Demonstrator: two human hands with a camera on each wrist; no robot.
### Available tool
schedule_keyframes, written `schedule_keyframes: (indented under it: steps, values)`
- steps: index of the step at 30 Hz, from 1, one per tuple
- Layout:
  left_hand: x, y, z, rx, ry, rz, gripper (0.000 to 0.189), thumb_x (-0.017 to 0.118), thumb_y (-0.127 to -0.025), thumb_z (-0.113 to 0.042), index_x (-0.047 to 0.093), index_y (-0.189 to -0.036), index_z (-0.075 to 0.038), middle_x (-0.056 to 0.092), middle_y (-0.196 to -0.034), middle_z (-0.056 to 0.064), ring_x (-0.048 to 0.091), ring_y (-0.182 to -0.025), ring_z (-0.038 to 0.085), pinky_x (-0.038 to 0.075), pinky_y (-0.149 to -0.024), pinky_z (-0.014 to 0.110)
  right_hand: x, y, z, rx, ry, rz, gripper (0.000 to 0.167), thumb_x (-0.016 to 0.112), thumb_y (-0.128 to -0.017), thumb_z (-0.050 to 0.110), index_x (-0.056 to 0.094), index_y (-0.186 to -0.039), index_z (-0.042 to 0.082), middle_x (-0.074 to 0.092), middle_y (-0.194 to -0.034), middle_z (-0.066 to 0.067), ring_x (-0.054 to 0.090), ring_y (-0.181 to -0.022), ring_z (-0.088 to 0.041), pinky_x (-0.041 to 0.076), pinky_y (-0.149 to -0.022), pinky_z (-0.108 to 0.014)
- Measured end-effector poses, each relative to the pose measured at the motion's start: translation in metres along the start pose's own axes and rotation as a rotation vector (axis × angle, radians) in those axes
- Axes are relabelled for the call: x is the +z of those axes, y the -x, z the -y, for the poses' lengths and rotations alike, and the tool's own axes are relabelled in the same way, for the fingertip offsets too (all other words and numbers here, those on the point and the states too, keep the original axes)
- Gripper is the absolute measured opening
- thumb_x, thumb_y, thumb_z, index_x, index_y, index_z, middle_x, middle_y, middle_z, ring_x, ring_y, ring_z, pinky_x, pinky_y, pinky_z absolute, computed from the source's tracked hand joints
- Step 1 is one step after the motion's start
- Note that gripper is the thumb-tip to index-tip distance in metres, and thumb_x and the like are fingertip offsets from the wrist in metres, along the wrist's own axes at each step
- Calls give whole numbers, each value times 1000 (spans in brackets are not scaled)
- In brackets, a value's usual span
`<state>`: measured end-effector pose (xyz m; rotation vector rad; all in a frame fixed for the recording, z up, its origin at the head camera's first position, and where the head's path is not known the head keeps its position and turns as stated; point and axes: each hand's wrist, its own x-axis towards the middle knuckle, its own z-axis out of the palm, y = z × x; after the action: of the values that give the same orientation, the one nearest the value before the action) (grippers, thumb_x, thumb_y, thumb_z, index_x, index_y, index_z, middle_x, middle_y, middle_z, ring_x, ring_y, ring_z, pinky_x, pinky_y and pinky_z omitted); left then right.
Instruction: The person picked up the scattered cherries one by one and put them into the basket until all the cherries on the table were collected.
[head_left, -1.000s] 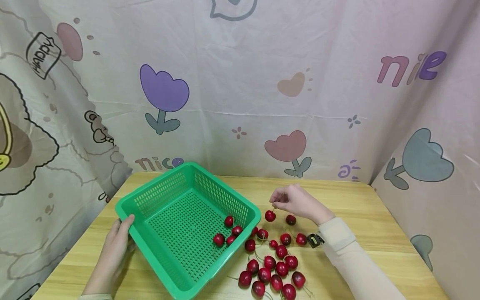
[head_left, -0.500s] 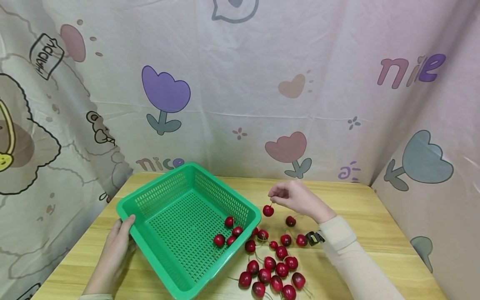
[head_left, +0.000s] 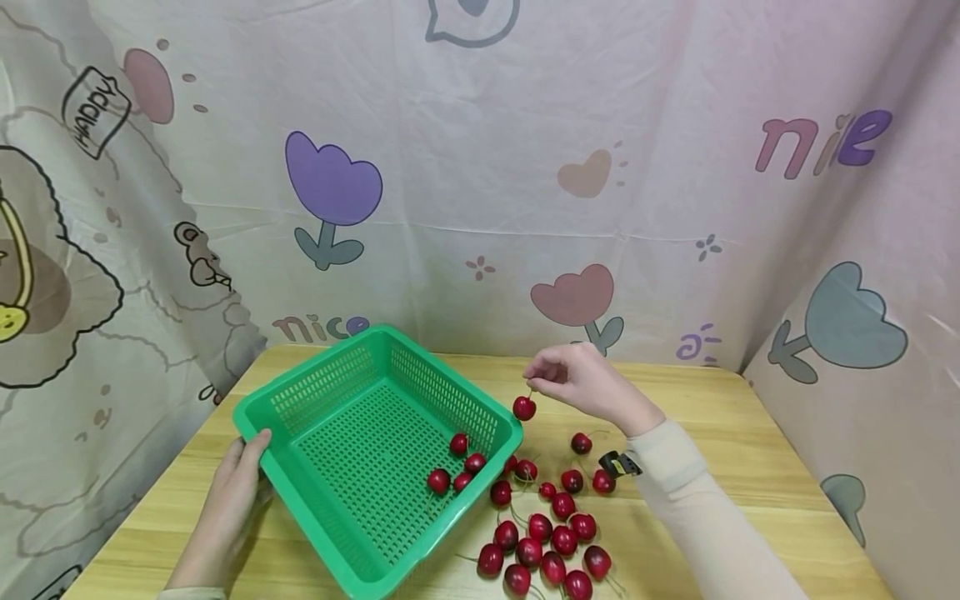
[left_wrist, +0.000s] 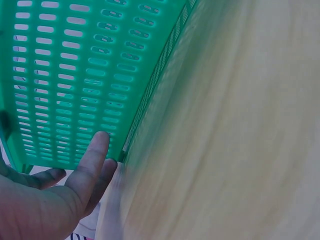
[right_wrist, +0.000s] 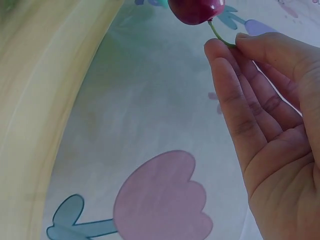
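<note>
A dark red cherry (head_left: pixel 524 407) hangs by its stem just off the right corner of a green plastic basket (head_left: pixel 315 521). My right hand (head_left: pixel 588 385) pinches that stem between thumb and fingertips, as the right wrist view also shows, where the cherry (right_wrist: pixel 197 7) is partly cut off at the top. On the basket's left side my left hand (head_left: pixel 234 492) grips the rim, its thumb over the edge. From the left wrist, the fingers of the left hand (left_wrist: pixel 70 192) lie along the perforated outer wall. Several cherries (head_left: pixel 438 481) lie inside the basket near its right wall.
Right of the basket, a loose spread of cherries (head_left: pixel 564 540) with stems covers the wooden table (head_left: pixel 720 417). One cherry (head_left: pixel 581 442) lies apart, below the right hand. A printed curtain (head_left: pixel 465 183) hangs behind the table and along its sides.
My right hand has lifted the cherry from close to the table and carried it up and left toward the basket's right corner. The left hand and basket have stayed put.
</note>
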<state>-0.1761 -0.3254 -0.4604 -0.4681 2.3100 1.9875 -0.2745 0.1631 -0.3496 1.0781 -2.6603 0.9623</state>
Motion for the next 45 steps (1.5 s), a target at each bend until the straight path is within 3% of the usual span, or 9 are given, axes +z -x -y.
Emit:
schedule_keyframes:
  steps: [7,15,25,35,40,45]
  values:
    - [-1,0,-1,-5,-4,-4,90,32,-112,-66,-6,-174,-13,17,-175,19,53,-108,-12,53,-85,11,5,-14,12,-33,-16,21,8,79,-99,10,81,-105,15,81,-100,3,75,-88,-4,63,-81,-23]
    - [-1,1,0,2,5,-2,90,33,-112,-65,-4,-173,-10,21,-171,18,54,-108,-12,54,-85,13,17,-32,25,-85,-10,61,5,78,-99,8,80,-101,12,81,-97,1,76,-86,-6,63,-80,-21]
    - [-2,1,1,22,20,6,90,34,-113,-63,-6,-173,-8,20,-171,20,56,-105,-14,55,-84,14,42,-50,40,-151,-25,191,5,75,-99,3,79,-101,4,80,-96,-4,73,-83,-4,60,-78,-15]
    - [-1,0,0,17,2,6,91,33,-112,-65,-6,-173,-10,19,-173,20,55,-106,-13,54,-84,12,59,-51,45,-154,-35,271,5,77,-99,4,80,-103,7,80,-99,-5,74,-85,-6,59,-79,-13]
    - [-1,0,1,35,15,10,89,33,-113,-61,-5,-173,-6,19,-171,23,56,-104,-15,54,-83,12,60,-47,45,-164,-55,266,6,77,-98,3,79,-102,7,81,-100,-7,76,-87,-8,59,-80,-13]
    - [-1,-1,1,12,7,9,91,33,-112,-64,-6,-173,-9,16,-174,22,53,-105,-15,52,-82,11,57,-42,42,-166,-66,247,7,77,-98,2,80,-103,7,81,-102,-8,77,-89,-10,60,-81,-14]
